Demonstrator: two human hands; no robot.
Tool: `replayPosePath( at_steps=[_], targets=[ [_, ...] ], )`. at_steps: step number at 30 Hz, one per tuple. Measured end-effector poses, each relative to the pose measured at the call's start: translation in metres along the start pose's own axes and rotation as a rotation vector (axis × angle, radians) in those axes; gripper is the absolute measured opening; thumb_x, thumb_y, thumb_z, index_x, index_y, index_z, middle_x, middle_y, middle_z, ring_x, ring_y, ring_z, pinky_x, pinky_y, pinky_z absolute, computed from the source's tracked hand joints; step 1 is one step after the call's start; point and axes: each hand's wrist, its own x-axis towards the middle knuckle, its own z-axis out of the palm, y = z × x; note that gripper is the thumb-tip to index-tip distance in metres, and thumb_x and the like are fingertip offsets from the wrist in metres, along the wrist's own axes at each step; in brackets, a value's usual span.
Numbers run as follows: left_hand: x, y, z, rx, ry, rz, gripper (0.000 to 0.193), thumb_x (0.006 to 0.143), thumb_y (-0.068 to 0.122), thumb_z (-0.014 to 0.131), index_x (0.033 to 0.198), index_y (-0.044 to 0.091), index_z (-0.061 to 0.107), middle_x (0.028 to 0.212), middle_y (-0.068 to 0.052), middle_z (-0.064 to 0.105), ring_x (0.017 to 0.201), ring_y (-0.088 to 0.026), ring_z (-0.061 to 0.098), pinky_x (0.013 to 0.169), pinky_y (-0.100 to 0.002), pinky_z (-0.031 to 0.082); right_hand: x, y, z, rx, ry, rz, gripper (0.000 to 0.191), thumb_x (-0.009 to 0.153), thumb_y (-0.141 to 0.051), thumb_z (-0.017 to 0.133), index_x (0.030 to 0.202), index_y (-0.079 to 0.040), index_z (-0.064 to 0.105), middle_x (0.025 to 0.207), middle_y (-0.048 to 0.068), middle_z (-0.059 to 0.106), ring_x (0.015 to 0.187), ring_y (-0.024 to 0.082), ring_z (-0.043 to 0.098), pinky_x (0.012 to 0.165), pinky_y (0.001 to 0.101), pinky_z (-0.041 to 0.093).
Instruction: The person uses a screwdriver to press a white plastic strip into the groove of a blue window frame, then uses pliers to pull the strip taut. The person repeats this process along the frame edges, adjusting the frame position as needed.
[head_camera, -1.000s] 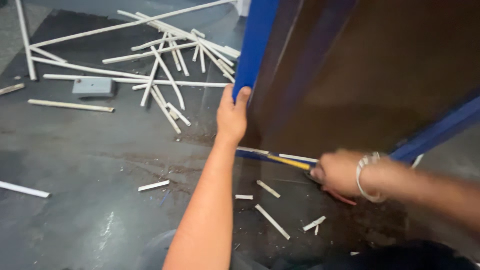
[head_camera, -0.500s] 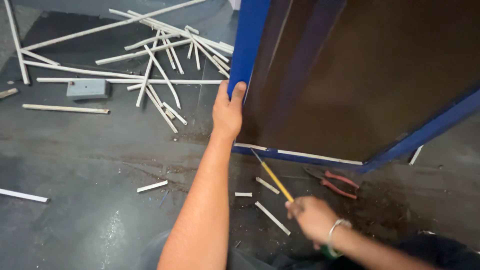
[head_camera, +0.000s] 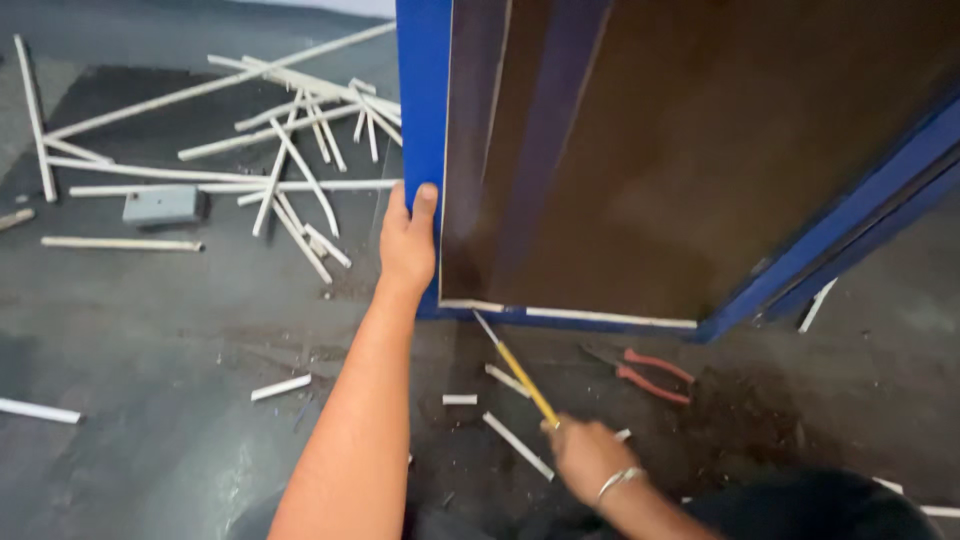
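Head view, looking down at a dark floor (head_camera: 150, 400). Compared with one second earlier, the right hand (head_camera: 585, 455) has left the lower edge of the blue-framed brown panel (head_camera: 700, 160) and drawn back toward the body; it now grips the near end of a yellow-handled tool (head_camera: 522, 378), fingers closed round the handle. The tool slants up and left, its thin tip meeting the white strip (head_camera: 600, 317) along the panel's bottom edge. Red-handled pliers (head_camera: 650, 372), which lay under that hand before, are now exposed on the floor just right of the tool, untouched.

Left hand (head_camera: 408, 240) unchanged in place: it clasps the panel's upright blue frame edge (head_camera: 422, 100) near the lower corner, fingers wrapped round the far side and thumb laid against the near face, arm extended.

Short white strip offcuts (head_camera: 518, 445) lie near the tool; a heap of long white strips (head_camera: 290, 150) and a grey box (head_camera: 163, 206) lie well apart, upper left.
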Motion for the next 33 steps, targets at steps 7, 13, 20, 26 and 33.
replayPosePath(
  at_steps=[7,13,20,26,33],
  targets=[
    [-0.001,0.007,-0.001,-0.054,-0.022,-0.010,0.051,0.104,0.052,0.053,0.123,0.006,0.065,0.105,-0.008,0.073,0.098,-0.019,0.066,0.089,-0.034,0.052,0.053,-0.076,-0.170,-0.281,-0.488,0.098,0.051,0.104,-0.043,0.048,0.102,0.001,0.072,0.082,0.018,0.074,0.068,0.036,0.076,0.068,0.0472,0.064],
    [-0.002,0.006,-0.002,-0.106,-0.038,0.014,0.049,0.105,0.048,0.053,0.127,0.005,0.063,0.109,-0.008,0.071,0.101,-0.018,0.065,0.091,-0.034,0.051,0.051,-0.028,-0.134,-0.405,-0.279,-0.037,0.045,0.100,-0.051,0.049,0.104,-0.015,0.075,0.086,0.017,0.074,0.080,0.036,0.074,0.077,0.0499,0.058],
    [0.000,0.002,0.001,0.047,0.026,-0.042,0.051,0.104,0.047,0.055,0.132,0.005,0.061,0.114,-0.009,0.072,0.108,-0.018,0.066,0.094,-0.034,0.048,0.070,0.059,-0.029,-0.273,0.159,-0.407,0.037,0.097,-0.040,0.057,0.082,-0.009,0.070,0.078,0.009,0.071,0.080,0.029,0.066,0.071,0.0447,0.055],
    [-0.001,0.003,0.002,-0.064,-0.011,0.015,0.053,0.105,0.050,0.053,0.131,0.005,0.062,0.115,-0.009,0.072,0.108,-0.018,0.065,0.096,-0.033,0.049,0.073,0.056,-0.001,-0.332,0.478,-0.541,0.024,0.088,-0.032,0.063,0.090,-0.009,0.066,0.084,0.011,0.064,0.082,0.031,0.062,0.074,0.0458,0.049],
    [0.001,0.002,0.001,-0.092,-0.034,0.029,0.054,0.105,0.051,0.053,0.130,0.005,0.063,0.115,-0.009,0.072,0.108,-0.018,0.065,0.097,-0.033,0.050,0.068,0.036,-0.059,-0.399,-0.190,-0.094,0.036,0.107,-0.044,0.042,0.129,-0.018,0.054,0.090,0.014,0.074,0.089,0.037,0.069,0.099,0.0477,0.048]
  ],
)
